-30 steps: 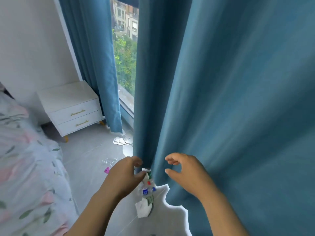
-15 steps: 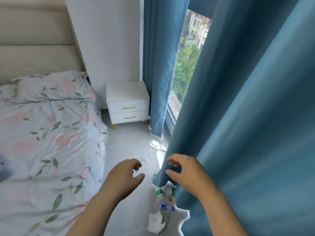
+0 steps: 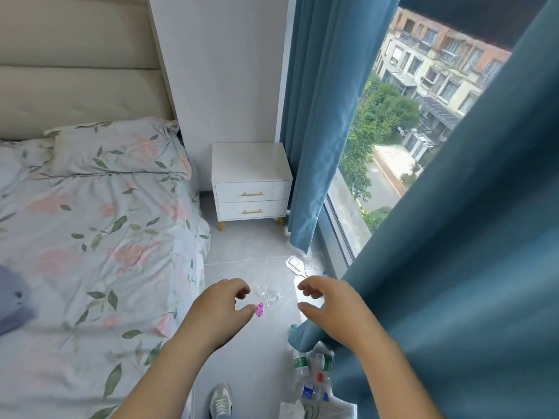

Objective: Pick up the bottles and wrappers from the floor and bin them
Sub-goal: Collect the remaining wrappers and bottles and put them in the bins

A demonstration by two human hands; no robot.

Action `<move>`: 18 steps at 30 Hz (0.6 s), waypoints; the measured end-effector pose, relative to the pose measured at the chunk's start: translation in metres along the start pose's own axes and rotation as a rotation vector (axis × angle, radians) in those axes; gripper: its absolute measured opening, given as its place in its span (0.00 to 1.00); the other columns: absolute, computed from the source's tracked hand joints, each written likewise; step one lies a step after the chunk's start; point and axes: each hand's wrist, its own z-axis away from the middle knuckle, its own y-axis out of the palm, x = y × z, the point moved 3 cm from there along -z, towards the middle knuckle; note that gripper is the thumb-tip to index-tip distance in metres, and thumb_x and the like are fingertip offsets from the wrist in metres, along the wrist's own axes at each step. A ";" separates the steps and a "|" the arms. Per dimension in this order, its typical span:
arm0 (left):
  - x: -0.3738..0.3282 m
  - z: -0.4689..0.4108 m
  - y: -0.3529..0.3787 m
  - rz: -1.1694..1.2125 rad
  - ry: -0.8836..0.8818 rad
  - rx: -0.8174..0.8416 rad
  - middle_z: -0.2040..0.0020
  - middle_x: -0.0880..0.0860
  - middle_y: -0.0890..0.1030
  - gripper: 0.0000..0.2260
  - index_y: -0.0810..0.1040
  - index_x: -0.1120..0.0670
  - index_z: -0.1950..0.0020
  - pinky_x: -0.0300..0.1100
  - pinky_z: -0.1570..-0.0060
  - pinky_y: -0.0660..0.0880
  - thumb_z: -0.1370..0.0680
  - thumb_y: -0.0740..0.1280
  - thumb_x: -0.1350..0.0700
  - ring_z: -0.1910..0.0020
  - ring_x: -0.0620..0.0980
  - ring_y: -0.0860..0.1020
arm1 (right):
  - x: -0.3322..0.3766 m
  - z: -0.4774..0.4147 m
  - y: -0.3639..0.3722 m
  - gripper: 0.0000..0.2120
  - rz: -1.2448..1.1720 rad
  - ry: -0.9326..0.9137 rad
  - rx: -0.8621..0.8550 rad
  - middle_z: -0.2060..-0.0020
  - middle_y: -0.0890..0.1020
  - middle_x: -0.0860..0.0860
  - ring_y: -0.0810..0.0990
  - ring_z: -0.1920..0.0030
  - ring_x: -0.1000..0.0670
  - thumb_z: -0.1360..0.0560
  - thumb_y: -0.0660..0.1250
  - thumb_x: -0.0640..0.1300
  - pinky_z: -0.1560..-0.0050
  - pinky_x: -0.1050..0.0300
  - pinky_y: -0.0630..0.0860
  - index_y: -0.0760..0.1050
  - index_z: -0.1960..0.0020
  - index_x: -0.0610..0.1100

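Several plastic bottles (image 3: 313, 375) with green, red and blue labels lie in a white bag (image 3: 341, 411) at the bottom, beside the near blue curtain. On the grey floor lie a pink wrapper (image 3: 259, 309), a clear crumpled wrapper (image 3: 269, 296) and white flat packaging (image 3: 298, 264) near the window. My left hand (image 3: 219, 309) hovers above the floor with loosely curled fingers and holds nothing. My right hand (image 3: 329, 306) is held out beside the curtain's edge, fingers curved, also holding nothing.
A bed (image 3: 90, 237) with a floral cover fills the left. A white two-drawer nightstand (image 3: 251, 182) stands against the wall. Blue curtains (image 3: 453, 237) hang at the right, a window (image 3: 393, 131) between them. My grey shoe (image 3: 220, 399) stands on the floor strip.
The view has swung left and up, showing the bed, nightstand and window. My left hand let go of the curtain edge; both hands now hover over the floor, holding nothing.
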 end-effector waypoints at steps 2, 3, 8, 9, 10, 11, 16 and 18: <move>0.011 -0.023 -0.012 -0.017 0.005 0.017 0.44 0.42 0.77 0.12 0.74 0.47 0.41 0.38 0.46 0.71 0.24 0.66 0.48 0.46 0.43 0.75 | 0.006 -0.023 0.005 0.13 0.001 0.018 0.014 0.49 0.80 0.60 0.76 0.47 0.60 0.26 0.68 0.49 0.45 0.65 0.74 0.76 0.42 0.55; 0.015 -0.034 -0.019 -0.028 0.009 0.031 0.44 0.42 0.76 0.12 0.74 0.47 0.41 0.38 0.46 0.71 0.24 0.66 0.48 0.45 0.43 0.75 | 0.009 -0.034 0.007 0.13 0.000 0.032 0.015 0.49 0.80 0.60 0.76 0.47 0.60 0.26 0.68 0.49 0.46 0.65 0.73 0.76 0.42 0.55; 0.031 -0.091 -0.044 -0.072 0.033 0.060 0.42 0.43 0.76 0.13 0.74 0.47 0.40 0.38 0.46 0.71 0.24 0.65 0.49 0.45 0.44 0.75 | 0.011 -0.079 0.014 0.12 -0.001 0.095 0.005 0.50 0.80 0.60 0.77 0.48 0.60 0.26 0.68 0.48 0.48 0.66 0.73 0.76 0.43 0.55; 0.033 -0.103 -0.046 -0.072 0.033 0.067 0.42 0.43 0.77 0.13 0.74 0.47 0.40 0.38 0.46 0.71 0.24 0.65 0.49 0.45 0.45 0.75 | 0.009 -0.089 0.016 0.12 0.002 0.108 0.013 0.51 0.80 0.60 0.77 0.49 0.60 0.26 0.68 0.48 0.48 0.65 0.74 0.77 0.43 0.54; 0.035 -0.113 -0.047 -0.066 0.031 0.075 0.43 0.43 0.77 0.13 0.75 0.48 0.40 0.39 0.46 0.71 0.24 0.66 0.49 0.45 0.45 0.75 | 0.007 -0.097 0.017 0.12 0.004 0.120 0.019 0.51 0.80 0.60 0.77 0.49 0.60 0.26 0.68 0.48 0.48 0.64 0.75 0.77 0.43 0.54; 0.036 -0.122 -0.048 -0.059 0.029 0.084 0.43 0.44 0.77 0.13 0.75 0.48 0.40 0.39 0.46 0.72 0.24 0.66 0.49 0.45 0.45 0.75 | 0.006 -0.104 0.018 0.12 0.004 0.130 0.022 0.51 0.81 0.59 0.77 0.50 0.60 0.26 0.69 0.48 0.47 0.63 0.75 0.77 0.43 0.54; 0.032 -0.168 -0.045 -0.052 0.029 0.112 0.43 0.44 0.77 0.13 0.75 0.48 0.40 0.40 0.44 0.72 0.24 0.66 0.50 0.45 0.45 0.76 | -0.010 -0.148 0.016 0.12 -0.005 0.145 0.040 0.52 0.80 0.59 0.77 0.50 0.59 0.26 0.69 0.47 0.48 0.63 0.75 0.77 0.43 0.52; 0.029 -0.187 -0.043 -0.062 0.026 0.109 0.43 0.44 0.77 0.13 0.75 0.48 0.40 0.39 0.45 0.72 0.24 0.66 0.50 0.45 0.46 0.75 | -0.018 -0.168 0.013 0.12 -0.007 0.144 0.051 0.51 0.80 0.58 0.77 0.50 0.58 0.26 0.68 0.47 0.49 0.65 0.73 0.77 0.42 0.52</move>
